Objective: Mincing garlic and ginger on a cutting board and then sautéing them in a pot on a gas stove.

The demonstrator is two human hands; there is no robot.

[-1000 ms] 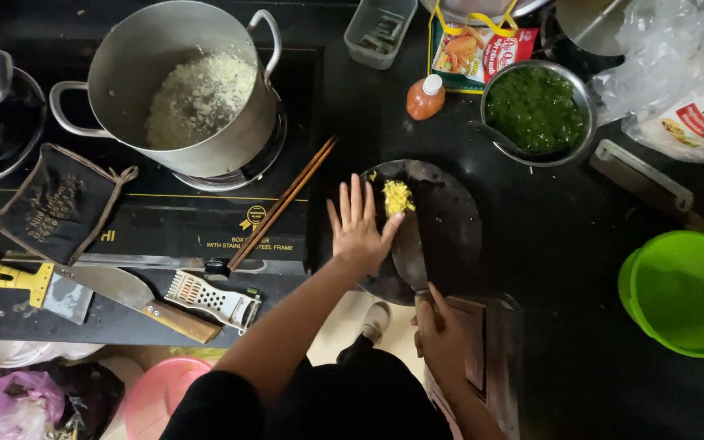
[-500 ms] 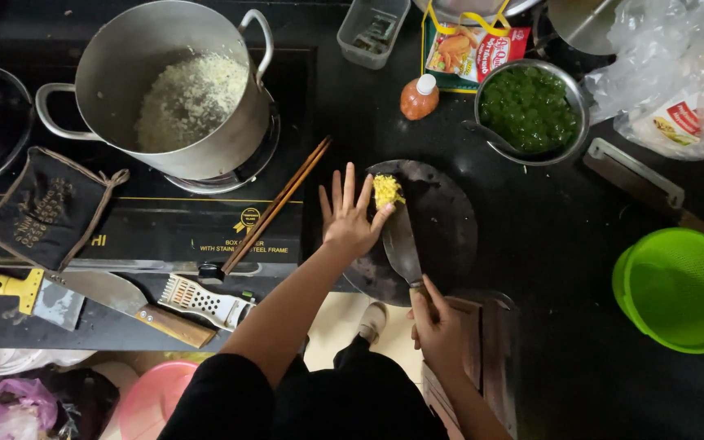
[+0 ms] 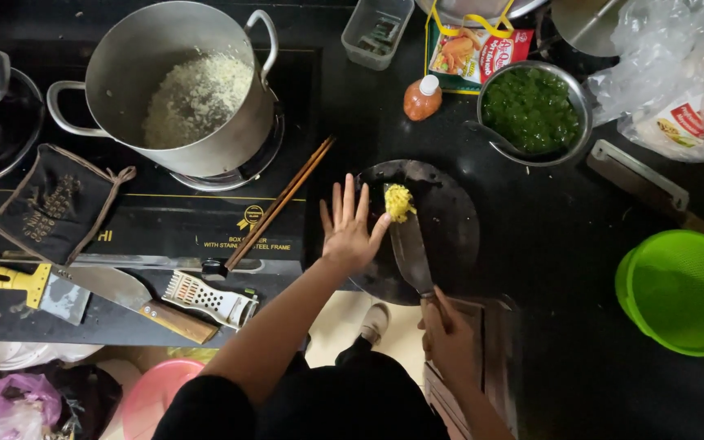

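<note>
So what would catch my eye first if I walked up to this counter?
Probably the small yellow chopped pile on the round dark board at centre, with the left hand spread flat beside it and the right hand holding a broad knife. Next, the steel pot of pale grains at upper left and the bright green basket at right.

Dim scene on dark surfaces, soft overhead light, mild glare on steel, sharp focus, slight wide-angle edge distortion
</note>
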